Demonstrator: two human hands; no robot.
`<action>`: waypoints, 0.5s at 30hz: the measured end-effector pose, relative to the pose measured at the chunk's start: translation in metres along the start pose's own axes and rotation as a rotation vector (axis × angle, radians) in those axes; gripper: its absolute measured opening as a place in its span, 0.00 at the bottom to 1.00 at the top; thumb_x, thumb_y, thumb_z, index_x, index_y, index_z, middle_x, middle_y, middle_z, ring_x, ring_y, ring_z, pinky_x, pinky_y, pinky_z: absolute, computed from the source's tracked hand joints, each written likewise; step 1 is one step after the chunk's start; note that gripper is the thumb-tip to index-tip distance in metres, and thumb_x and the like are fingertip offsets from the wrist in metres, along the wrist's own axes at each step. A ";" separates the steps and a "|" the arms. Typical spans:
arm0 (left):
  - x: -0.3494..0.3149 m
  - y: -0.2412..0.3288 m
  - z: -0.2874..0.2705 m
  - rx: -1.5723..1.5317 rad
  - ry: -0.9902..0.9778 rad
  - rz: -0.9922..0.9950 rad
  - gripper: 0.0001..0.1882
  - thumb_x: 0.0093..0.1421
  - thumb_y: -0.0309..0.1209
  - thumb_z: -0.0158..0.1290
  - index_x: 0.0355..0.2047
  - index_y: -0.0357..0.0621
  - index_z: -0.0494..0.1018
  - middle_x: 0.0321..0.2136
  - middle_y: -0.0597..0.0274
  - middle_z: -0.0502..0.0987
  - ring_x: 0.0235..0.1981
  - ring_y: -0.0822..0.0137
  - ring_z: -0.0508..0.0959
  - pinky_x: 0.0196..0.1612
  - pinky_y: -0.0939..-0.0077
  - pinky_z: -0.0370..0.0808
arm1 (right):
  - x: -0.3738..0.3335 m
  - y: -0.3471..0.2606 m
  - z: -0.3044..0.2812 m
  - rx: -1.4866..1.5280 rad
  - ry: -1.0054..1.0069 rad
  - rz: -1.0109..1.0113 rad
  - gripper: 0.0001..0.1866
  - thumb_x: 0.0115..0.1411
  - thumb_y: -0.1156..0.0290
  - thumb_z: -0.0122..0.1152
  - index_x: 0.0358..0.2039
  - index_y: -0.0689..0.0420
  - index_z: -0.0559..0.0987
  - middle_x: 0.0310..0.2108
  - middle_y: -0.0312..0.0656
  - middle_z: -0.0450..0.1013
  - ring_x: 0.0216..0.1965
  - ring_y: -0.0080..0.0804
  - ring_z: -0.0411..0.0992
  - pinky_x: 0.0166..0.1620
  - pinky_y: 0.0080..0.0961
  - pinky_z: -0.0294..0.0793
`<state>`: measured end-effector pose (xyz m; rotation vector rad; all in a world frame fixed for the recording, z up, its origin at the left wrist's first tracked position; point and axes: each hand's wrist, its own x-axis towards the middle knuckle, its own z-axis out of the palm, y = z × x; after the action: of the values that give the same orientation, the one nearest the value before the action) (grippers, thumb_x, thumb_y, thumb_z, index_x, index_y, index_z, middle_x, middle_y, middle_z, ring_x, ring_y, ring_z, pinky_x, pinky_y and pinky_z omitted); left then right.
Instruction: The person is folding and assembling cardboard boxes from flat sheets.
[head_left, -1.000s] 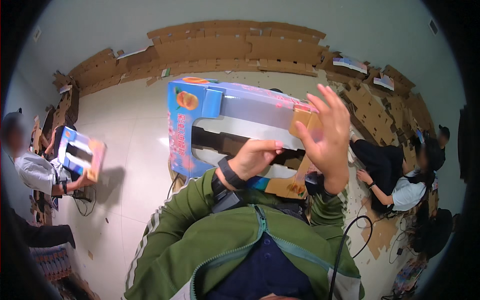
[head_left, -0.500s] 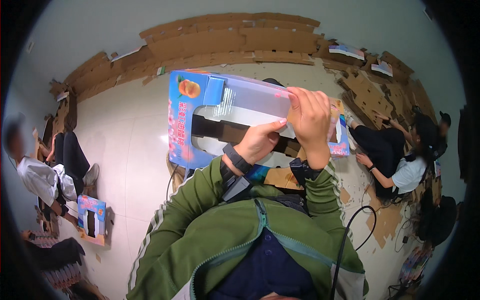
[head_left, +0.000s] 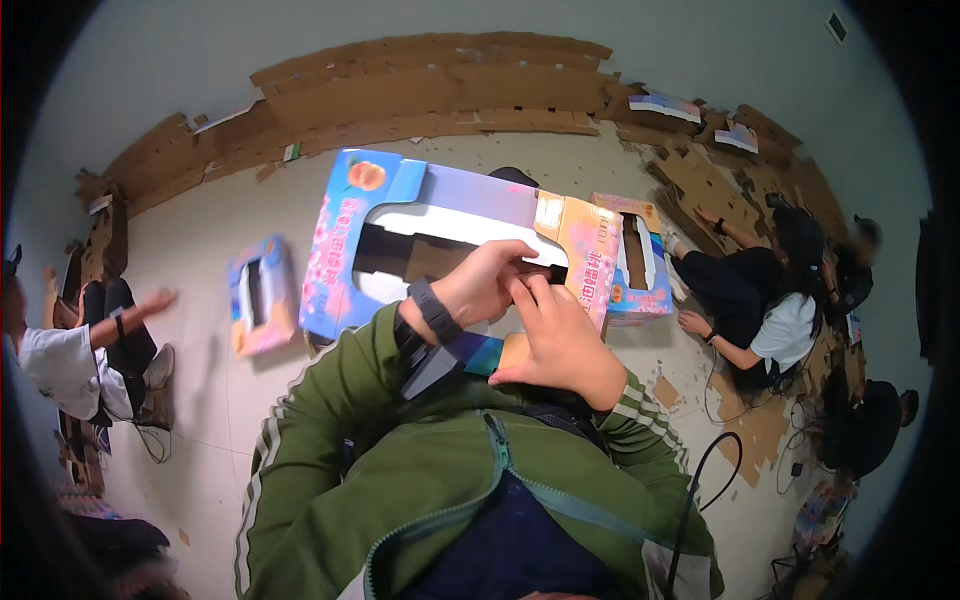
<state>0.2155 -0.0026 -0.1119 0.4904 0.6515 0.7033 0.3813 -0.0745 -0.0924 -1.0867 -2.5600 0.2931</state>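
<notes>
A printed cardboard fruit box [head_left: 335,260], blue and pink at its left and peach-orange at its right, lies tilted in front of me with a large cut-out window in its top. Through the window its brown inside shows. My left hand [head_left: 485,285] is closed at the near edge of the window, its fingertips meeting those of my right hand. My right hand [head_left: 570,345] wraps the near edge, its thumb down on the side panel and its fingers bent toward the window. The far right corner tab [head_left: 550,212] lies over the lilac far panel.
A second printed box [head_left: 645,295] stands just right of mine; another box [head_left: 262,300] is on the floor at left. A person [head_left: 70,350] sits at left, others [head_left: 760,280] at right among flattened cardboard [head_left: 710,195]. A cardboard barrier [head_left: 430,95] lines the far wall. A black cable [head_left: 730,440] loops beside me.
My right hand has come from the far right edge to the near edge. The far right tab now shows. The box at left has moved forward and right; that person's hand has left it.
</notes>
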 end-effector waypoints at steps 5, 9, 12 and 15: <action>-0.059 0.002 0.014 0.157 -0.047 0.047 0.19 0.62 0.27 0.49 0.52 0.32 0.69 0.51 0.53 0.74 0.53 0.65 0.72 0.59 0.71 0.65 | 0.003 0.006 -0.002 0.028 0.026 -0.059 0.53 0.33 0.46 0.77 0.58 0.58 0.66 0.40 0.48 0.66 0.40 0.47 0.68 0.46 0.40 0.69; -0.115 0.039 0.007 0.722 -0.226 0.333 0.22 0.63 0.26 0.50 0.58 0.40 0.66 0.60 0.54 0.65 0.64 0.61 0.61 0.64 0.65 0.60 | 0.008 0.026 -0.011 0.147 0.016 0.030 0.49 0.33 0.47 0.77 0.57 0.51 0.70 0.33 0.44 0.68 0.37 0.45 0.68 0.44 0.37 0.68; -0.147 0.076 -0.019 0.934 -0.191 0.402 0.12 0.65 0.26 0.49 0.48 0.38 0.72 0.56 0.54 0.68 0.55 0.64 0.70 0.59 0.67 0.65 | 0.007 0.051 -0.026 0.097 0.129 0.141 0.48 0.35 0.47 0.77 0.57 0.53 0.71 0.36 0.45 0.70 0.40 0.44 0.69 0.47 0.38 0.67; -0.161 0.103 -0.057 0.818 0.084 0.413 0.08 0.65 0.28 0.51 0.41 0.38 0.75 0.42 0.59 0.78 0.43 0.71 0.77 0.50 0.74 0.72 | -0.001 0.085 -0.038 0.097 0.252 0.328 0.49 0.34 0.51 0.78 0.58 0.54 0.69 0.40 0.46 0.69 0.45 0.47 0.68 0.50 0.39 0.67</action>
<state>0.0377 -0.0388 -0.0280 1.3840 0.9249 0.8309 0.4526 -0.0151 -0.0845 -1.4074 -2.1236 0.3336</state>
